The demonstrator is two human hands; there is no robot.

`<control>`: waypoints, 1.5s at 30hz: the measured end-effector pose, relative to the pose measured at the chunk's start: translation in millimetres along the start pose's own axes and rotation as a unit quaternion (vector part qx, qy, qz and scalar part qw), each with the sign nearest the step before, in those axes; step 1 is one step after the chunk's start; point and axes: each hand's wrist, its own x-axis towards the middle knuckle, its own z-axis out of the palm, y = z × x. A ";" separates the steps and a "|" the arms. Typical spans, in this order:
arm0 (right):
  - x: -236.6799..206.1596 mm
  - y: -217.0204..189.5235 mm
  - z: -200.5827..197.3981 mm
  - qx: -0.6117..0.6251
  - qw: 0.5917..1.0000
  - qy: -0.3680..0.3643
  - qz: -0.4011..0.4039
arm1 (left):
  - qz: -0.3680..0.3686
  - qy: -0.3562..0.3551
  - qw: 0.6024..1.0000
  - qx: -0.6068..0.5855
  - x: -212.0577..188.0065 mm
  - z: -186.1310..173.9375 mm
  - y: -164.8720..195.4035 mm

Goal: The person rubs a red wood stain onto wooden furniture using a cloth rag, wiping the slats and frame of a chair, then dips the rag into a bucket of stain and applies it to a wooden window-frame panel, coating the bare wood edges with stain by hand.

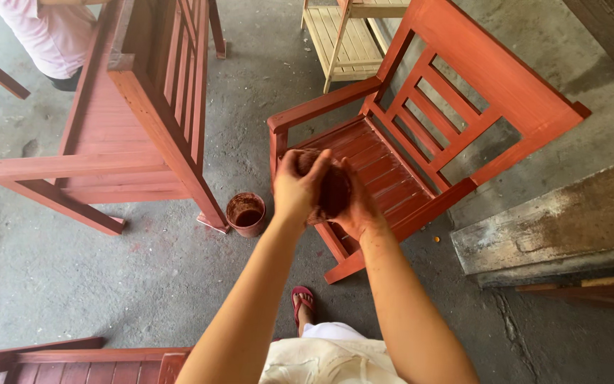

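Above concrete floor (143,284), stain-soaked brown rag (332,190)

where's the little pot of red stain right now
In the head view the small stain pot stands on the concrete floor left of centre, beside the foot of the red bench, left of the hands and the red armchair.

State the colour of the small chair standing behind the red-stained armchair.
Pale, unstained wood: the small chair shows it best in the head view, beyond the armchair.
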 end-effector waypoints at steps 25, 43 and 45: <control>194.6 -84.1 10.5 0.090 0.986 0.115 -0.080 | -0.309 -0.139 0.914 -0.224 185.7 -18.5 -30.0; 231.2 71.9 42.0 0.291 0.903 0.306 -0.076 | -0.272 -0.203 0.930 -0.143 297.8 -67.7 -71.0; 207.0 93.8 46.6 0.348 0.872 0.334 -0.090 | -0.400 -0.240 0.859 -0.210 276.3 -58.3 -88.3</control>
